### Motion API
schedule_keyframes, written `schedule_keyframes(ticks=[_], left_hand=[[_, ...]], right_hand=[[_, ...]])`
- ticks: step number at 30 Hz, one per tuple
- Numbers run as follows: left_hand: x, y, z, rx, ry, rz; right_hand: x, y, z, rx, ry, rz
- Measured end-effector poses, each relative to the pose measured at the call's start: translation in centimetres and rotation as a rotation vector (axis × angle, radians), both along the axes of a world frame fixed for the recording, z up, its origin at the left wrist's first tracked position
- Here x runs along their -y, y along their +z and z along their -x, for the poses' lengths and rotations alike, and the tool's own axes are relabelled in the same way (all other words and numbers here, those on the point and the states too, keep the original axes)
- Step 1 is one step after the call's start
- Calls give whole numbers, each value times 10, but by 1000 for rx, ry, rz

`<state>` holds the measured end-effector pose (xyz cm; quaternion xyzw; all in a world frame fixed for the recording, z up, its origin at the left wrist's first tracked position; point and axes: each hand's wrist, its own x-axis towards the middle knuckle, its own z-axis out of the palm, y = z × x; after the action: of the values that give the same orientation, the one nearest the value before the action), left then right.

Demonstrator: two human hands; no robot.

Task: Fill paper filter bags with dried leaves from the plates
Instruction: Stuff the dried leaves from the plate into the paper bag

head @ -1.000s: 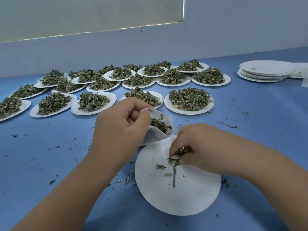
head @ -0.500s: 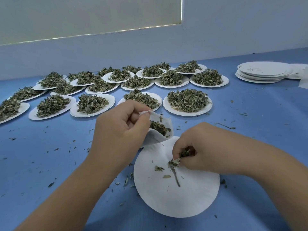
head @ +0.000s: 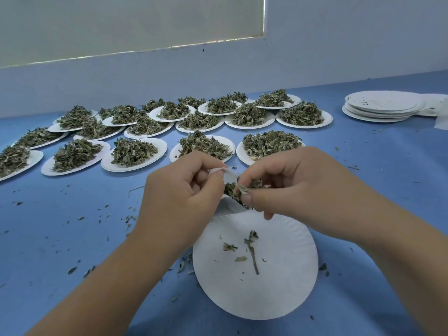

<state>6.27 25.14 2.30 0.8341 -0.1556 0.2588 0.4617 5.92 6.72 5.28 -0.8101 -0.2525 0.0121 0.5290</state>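
Far half of table [head: 388, 190]: loaded plates [head: 158, 151] packed rim to rim from left edge to centre-right, nearly back to the wall [head: 339, 57]; little bare surface between them. Open lane on the right, between these and the stack of empty plates [head: 383, 107]. Left front: open, crumbs only. Centre front: near plate [head: 278, 287]. Just above its far rim, left hand [head: 179, 190] pinches filter bag [head: 230, 207] and right hand [head: 291, 185] pinches dried leaves [head: 242, 190].

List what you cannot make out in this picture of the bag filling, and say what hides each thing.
1. Head view: how full the filter bag is; the left hand and right hand, pinching dried leaves, cover most of it.
2. Head view: the far-left plate is cut by the left edge.
3. Head view: the white sheet past the plate stack is cut by the right edge.
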Motion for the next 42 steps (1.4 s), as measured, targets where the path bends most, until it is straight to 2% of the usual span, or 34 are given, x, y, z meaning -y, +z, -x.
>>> schedule_keyframes(ticks=[4, 10, 14, 17, 23, 29, 32, 38, 42], left_hand=[[2, -2, 1, -8, -18, -12], [7, -4, 0, -54, -33, 17], [9, -3, 1, -80, -26, 67], [11, -1, 3, -101, -28, 98], [14, 0, 4, -144, -32, 121], [11, 1, 4, -129, -18, 137], [9, 1, 2, -144, -25, 120], [10, 2, 1, -175, -61, 153], [9, 3, 1, -170, -79, 186]], right_hand=[[-7, -7, -1, 29, -124, 55], [-15, -17, -3, 177, -247, 206], [-16, -20, -4, 193, -283, 173], [-17, -21, -2, 304, -317, 213], [-20, -19, -3, 326, -247, 312], [-16, -16, 1, 200, -250, 119], [-18, -18, 2, 267, -219, 158], [-22, -22, -1, 533, -248, 218], [-18, -20, -1, 466, -190, 238]])
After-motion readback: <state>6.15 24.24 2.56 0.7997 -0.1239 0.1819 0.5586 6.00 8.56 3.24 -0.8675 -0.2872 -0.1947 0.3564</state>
